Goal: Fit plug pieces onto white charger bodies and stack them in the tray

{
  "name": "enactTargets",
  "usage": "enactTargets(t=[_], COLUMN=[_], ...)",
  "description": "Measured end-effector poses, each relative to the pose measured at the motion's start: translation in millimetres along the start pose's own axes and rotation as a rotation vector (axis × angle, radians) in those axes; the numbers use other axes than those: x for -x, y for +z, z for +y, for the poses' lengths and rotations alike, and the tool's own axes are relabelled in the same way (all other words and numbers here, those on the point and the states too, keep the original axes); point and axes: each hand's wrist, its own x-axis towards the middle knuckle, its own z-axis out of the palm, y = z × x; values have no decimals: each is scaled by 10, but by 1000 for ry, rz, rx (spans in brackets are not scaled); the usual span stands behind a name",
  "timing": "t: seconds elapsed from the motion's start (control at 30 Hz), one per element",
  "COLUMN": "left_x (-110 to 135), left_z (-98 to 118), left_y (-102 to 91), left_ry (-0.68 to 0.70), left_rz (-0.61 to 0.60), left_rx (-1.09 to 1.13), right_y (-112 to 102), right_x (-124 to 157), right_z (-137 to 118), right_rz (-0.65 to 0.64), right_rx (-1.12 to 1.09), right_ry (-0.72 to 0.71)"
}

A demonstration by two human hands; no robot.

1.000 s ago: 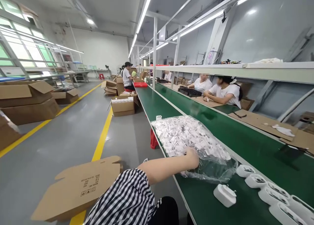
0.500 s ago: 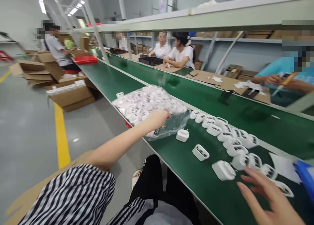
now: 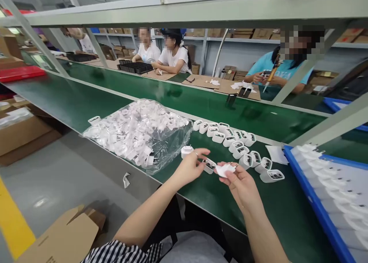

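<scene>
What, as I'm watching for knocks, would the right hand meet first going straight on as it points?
Probably the open white housing just ahead of the right hand; height is unclear, so it might pass above.

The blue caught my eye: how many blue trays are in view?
2: a near tray at lower right, holding white plug pieces, and a far tray behind it at the right edge, partly cut off. Others may be hidden.

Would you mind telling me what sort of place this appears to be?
Probably a factory assembly line: a long green work surface carries a clear bag of small white parts and many open white casings, with people along the far side.
</scene>
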Motion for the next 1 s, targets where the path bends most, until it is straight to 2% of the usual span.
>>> enactTargets(t=[0.1,0.17,0.23,0.3,0.37,0.47,0.6,0.7,0.87,1.0], left_x=[-33,-41,-26,22,101,239,358,374,364,390], left_z=[-101,-145,-169,-180,-187,-214,-284,-325,-343,-344], left_y=[106,158,171,154,138,156,234,269,285,301], left_ry=[135,151,114,61,15,-47,-94,-66,-107,-36], left_rz=[-75,-66,-68,-102,-125,-105,10,47,51,62], left_rx=[-375,-495,-509,-450,-347,-171,-48,-34,-53,-145], right_y=[6,12,11,7,7,20,23,16,21,22], right_x=[15,34,61,91,116,127,107,103,117,74], right_z=[-21,-5,40,107,182,267,259,188,93,21], right_rz=[-48,-46,30,145,198,103,-59,-128,-158,-251], right_rx=[-156,-133,-10,212,466,743,912,952,1008,1087], right_ry=[76,63,-43,-195,-306,-375,-391,-346,-299,-267])
